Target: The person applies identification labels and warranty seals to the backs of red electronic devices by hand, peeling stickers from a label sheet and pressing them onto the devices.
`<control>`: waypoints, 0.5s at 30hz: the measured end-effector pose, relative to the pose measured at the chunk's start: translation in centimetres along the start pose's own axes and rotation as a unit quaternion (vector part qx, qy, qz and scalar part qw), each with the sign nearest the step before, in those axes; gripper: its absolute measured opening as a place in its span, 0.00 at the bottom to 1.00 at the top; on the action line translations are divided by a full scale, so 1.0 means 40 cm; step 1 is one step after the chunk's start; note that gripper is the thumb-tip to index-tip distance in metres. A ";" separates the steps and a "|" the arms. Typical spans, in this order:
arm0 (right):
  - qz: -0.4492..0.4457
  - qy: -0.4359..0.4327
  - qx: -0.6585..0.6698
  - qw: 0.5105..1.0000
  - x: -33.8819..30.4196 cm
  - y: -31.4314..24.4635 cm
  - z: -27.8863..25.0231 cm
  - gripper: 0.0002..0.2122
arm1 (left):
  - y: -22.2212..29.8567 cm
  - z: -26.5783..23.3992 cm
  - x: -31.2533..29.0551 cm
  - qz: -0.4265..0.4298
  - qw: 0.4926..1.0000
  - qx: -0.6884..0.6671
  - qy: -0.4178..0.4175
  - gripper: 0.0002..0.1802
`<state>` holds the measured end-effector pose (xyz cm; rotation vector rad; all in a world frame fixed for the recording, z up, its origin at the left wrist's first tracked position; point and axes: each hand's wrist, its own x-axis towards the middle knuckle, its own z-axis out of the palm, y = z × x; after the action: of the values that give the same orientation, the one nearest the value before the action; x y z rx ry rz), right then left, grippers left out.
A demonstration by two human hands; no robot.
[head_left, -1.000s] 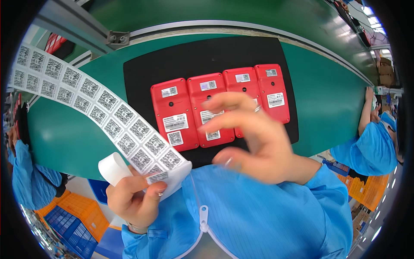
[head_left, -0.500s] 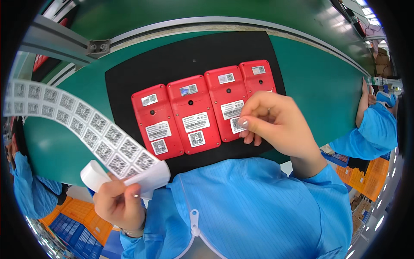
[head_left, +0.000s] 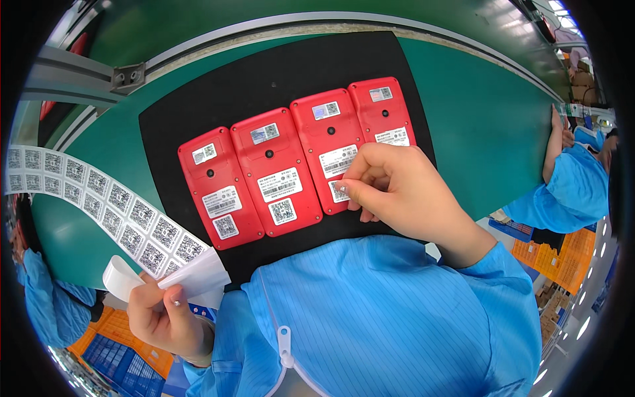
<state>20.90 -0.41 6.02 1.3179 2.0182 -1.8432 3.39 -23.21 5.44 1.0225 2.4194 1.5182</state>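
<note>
Right hand (head_left: 397, 188) fingers pinch small square code sticker (head_left: 339, 190) onto third red plastic device (head_left: 329, 149); could land crooked. Left hand (head_left: 162, 314) grips white label strip (head_left: 112, 212).

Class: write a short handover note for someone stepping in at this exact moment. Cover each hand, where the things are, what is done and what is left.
Left hand: holds the label strip, low left, off the mat.
Right hand: fingertips press a square label onto the third red case.
Four red cases lie side by side on the black mat.
Done: first case and second case carry the low square label.
Left: finish the third; the hand hides the fourth case's lower end, so check it.
</note>
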 end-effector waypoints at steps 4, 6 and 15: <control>-0.008 0.007 -0.007 1.000 0.001 0.003 0.004 0.04 | 0.002 -0.006 -0.001 0.008 1.000 0.005 0.002 0.18; -0.062 0.030 -0.062 0.996 0.002 0.010 0.014 0.06 | 0.006 -0.011 0.001 0.002 1.000 -0.008 -0.001 0.18; -0.080 0.151 -0.321 0.932 0.002 -0.037 -0.003 0.13 | -0.015 -0.025 -0.022 0.029 0.996 -0.086 -0.004 0.34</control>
<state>19.97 -0.09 7.12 1.3035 2.6222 -0.8903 3.35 -24.67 5.20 1.0702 2.2234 1.7030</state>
